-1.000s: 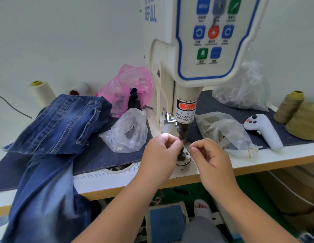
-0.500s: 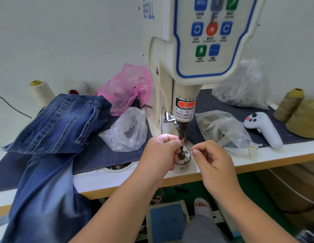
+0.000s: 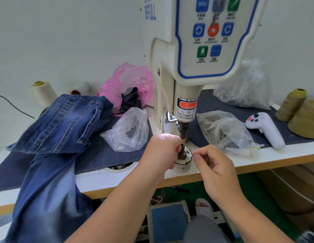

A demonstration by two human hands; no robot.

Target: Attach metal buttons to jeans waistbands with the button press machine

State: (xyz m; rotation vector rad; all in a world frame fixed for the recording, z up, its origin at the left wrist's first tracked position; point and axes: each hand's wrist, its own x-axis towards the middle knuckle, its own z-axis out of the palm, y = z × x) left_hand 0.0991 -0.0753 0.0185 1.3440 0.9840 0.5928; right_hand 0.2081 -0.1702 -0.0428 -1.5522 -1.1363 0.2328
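Fingers of the left hand (image 3: pixel 160 151) pinch a small dark part at the button press machine's (image 3: pixel 193 50) punch (image 3: pixel 182 132); right hand (image 3: pixel 214 165) hovers curled beside it, pinching something tiny I cannot make out. Jeans (image 3: pixel 61 123) lie heaped left.

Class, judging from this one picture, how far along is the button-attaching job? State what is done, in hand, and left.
Done: nothing certain; no attached button can be made out on the blue denim jeans, which lie heaped away from the press. In hand: the left hand pinches at the dark metal punch above the round white die base; the right hand hovers beside, fingers curled. Left: placing a waistband and pressing.
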